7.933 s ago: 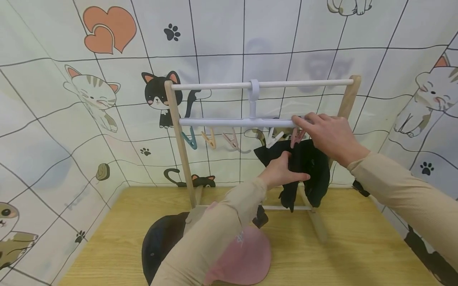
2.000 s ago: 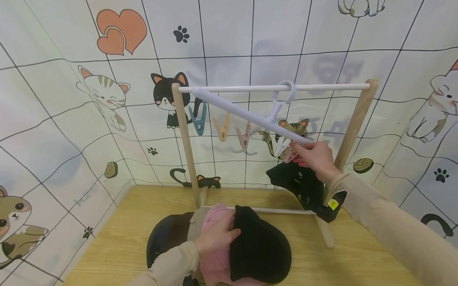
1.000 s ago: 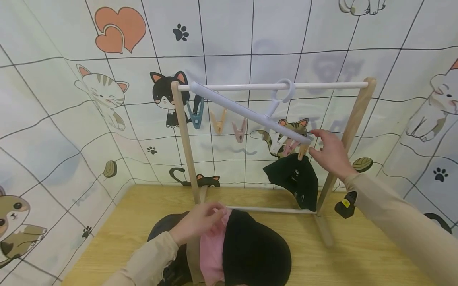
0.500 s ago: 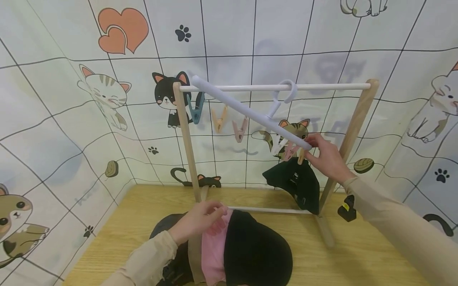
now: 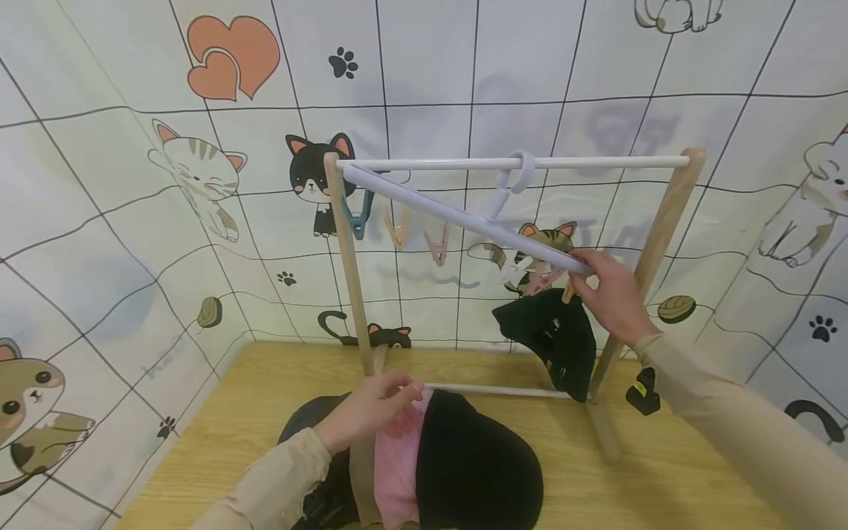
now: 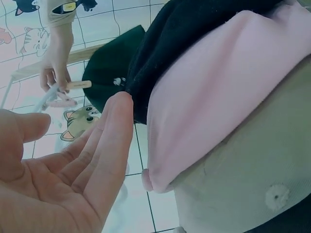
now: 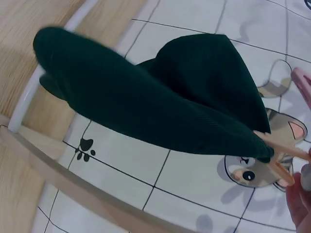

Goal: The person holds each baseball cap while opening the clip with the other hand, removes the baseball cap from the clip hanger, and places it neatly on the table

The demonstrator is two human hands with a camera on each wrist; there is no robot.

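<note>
A pale lilac clip hanger (image 5: 444, 210) hangs by its hook from the rack's top rail, tilted with its right end low. My right hand (image 5: 612, 291) pinches that low end between thumb and fingers. Just below, an orange clothespin (image 7: 279, 155) grips the edge of a dark green cap (image 7: 146, 102), which hangs beside the right post. My left hand (image 5: 367, 408) hovers with relaxed fingers over a row of caps: black (image 5: 483, 460), pink (image 5: 396, 471), beige (image 6: 243, 155) and a dark one (image 5: 308, 419). Nothing is in its fingers.
Several more clothespins hang from the hanger: blue (image 5: 358, 213), yellow (image 5: 396, 227), pink (image 5: 437, 246) and white. The wooden rack's right post (image 5: 669, 213) stands close to my right hand. A cat-patterned sheet (image 5: 424, 66) lies behind the wooden tabletop (image 5: 218, 434).
My right hand has gone from the clothespins to the hanger's end, and the hanger has shifted slightly. My left hand has lifted off the pink and black caps. The green cap hangs from the clothespin.
</note>
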